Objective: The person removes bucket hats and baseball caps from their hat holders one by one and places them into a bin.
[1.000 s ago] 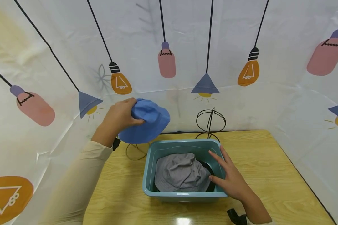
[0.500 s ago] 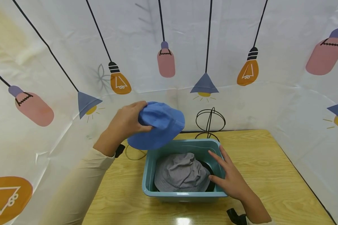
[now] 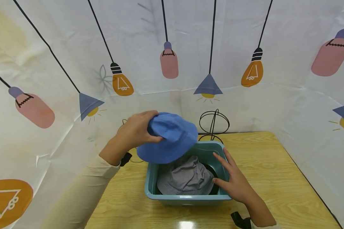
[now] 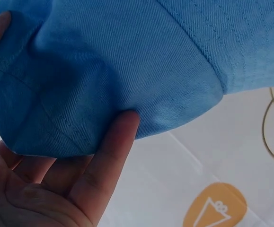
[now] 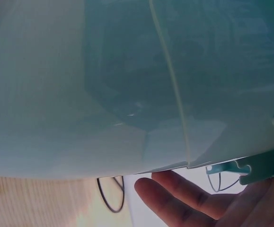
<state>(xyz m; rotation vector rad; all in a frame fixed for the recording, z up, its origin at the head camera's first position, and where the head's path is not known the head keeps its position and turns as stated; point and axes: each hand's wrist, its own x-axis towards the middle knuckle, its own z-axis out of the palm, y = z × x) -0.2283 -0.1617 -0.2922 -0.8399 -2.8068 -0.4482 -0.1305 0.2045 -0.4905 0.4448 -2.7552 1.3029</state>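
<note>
My left hand [image 3: 136, 132] pinches a blue bucket hat [image 3: 172, 136] by its crown, thumb on one side and fingers on the other. The hat hangs tilted above the back left part of a teal plastic basin [image 3: 189, 197]. Close up in the left wrist view, the hat's twill cloth [image 4: 127, 71] folds between the thumb and fingers. Inside the basin lies a crumpled grey bucket hat [image 3: 186, 178], over a black item [image 3: 215, 190] mostly hidden. My right hand [image 3: 236, 183] straddles the basin's right rim, fingers fairly straight, thumb over the inside; some fingers [image 5: 174, 198] show outside the wall.
A black wire stand [image 3: 215, 122] rises behind the basin. Left of it, a gold wire stand [image 3: 136, 161] is largely hidden by the left hand and blue hat. The wooden table [image 3: 275, 178] reaches a white wall sheet [image 3: 289, 108] printed with lamps.
The left hand has carried the blue hat rightward and down, from left of the basin to over its back left part. The right hand, basin and grey hat stay put.
</note>
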